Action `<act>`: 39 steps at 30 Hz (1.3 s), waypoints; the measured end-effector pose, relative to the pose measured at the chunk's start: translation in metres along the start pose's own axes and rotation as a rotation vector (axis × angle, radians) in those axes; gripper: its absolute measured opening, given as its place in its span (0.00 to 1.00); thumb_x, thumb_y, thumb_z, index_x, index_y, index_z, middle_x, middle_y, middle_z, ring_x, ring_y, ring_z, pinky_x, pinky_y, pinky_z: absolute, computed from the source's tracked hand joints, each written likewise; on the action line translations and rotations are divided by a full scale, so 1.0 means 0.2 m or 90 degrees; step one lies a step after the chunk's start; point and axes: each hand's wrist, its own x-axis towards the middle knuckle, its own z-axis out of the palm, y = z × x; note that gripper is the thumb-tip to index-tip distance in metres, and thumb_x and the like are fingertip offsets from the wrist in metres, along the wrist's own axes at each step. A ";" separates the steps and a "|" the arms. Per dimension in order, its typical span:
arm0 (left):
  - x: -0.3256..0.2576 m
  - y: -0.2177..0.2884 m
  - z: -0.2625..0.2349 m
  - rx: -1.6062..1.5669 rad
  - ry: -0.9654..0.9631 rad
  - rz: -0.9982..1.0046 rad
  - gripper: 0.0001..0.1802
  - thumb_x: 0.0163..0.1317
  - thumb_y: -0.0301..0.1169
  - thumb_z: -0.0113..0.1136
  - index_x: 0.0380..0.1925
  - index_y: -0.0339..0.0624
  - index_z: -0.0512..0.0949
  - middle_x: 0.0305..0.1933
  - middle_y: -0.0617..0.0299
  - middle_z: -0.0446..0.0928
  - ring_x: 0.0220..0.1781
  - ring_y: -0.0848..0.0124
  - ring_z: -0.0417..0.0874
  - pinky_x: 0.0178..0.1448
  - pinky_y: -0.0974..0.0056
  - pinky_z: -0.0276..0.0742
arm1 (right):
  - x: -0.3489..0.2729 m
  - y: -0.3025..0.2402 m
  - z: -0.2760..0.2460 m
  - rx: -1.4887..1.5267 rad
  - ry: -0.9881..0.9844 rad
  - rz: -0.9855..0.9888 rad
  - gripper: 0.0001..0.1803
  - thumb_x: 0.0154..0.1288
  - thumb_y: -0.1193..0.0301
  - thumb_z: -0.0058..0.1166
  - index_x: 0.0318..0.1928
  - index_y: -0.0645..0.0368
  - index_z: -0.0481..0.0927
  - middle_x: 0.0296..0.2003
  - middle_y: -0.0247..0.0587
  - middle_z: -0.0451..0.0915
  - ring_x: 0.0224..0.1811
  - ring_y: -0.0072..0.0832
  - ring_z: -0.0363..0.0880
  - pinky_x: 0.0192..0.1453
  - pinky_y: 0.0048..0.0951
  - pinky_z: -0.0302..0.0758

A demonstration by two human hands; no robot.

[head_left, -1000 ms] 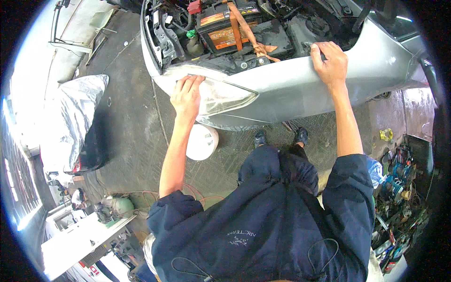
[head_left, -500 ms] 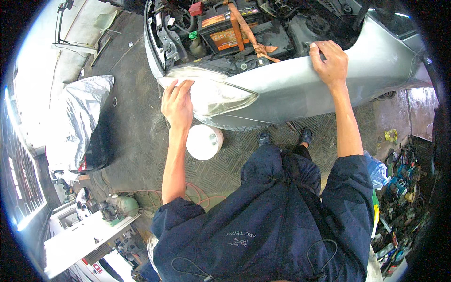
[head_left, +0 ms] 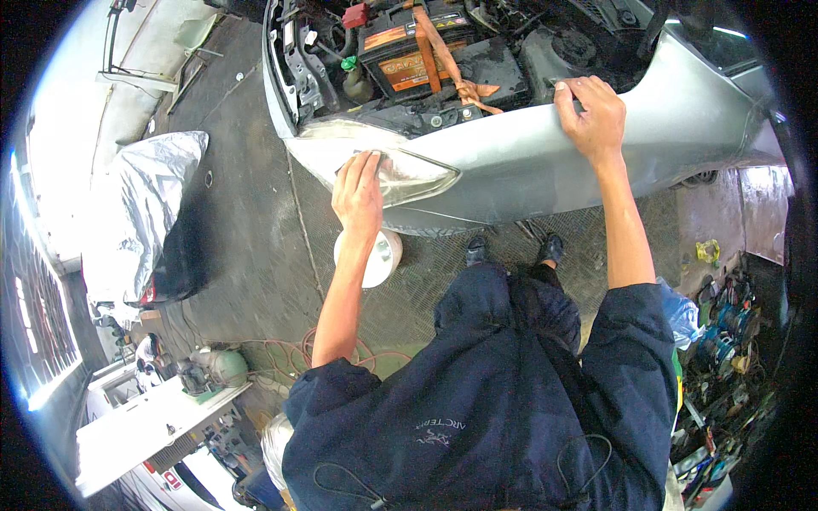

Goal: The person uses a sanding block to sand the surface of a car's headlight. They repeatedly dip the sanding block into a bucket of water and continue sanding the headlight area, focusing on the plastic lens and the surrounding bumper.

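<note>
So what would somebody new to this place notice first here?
Probably the silver car across the top, its engine bay open and an orange strap running over the battery. Next, the two bare hands: the left hand at the headlight, the right hand on the fender's upper edge. Off to the left, a shiny silver cover also catches the eye.

A silver cover (head_left: 162, 192) at left, a green tank (head_left: 229, 368) near a white tabletop (head_left: 119, 434), blue plastic (head_left: 682, 318) at right
</note>
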 end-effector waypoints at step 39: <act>0.06 0.01 0.06 -0.028 0.021 0.089 0.20 0.55 0.18 0.65 0.47 0.50 0.86 0.50 0.64 0.86 0.58 0.61 0.84 0.70 0.47 0.73 | -0.01 0.00 0.00 -0.011 -0.006 0.017 0.08 0.63 0.70 0.63 0.28 0.59 0.85 0.25 0.39 0.83 0.29 0.38 0.81 0.38 0.38 0.77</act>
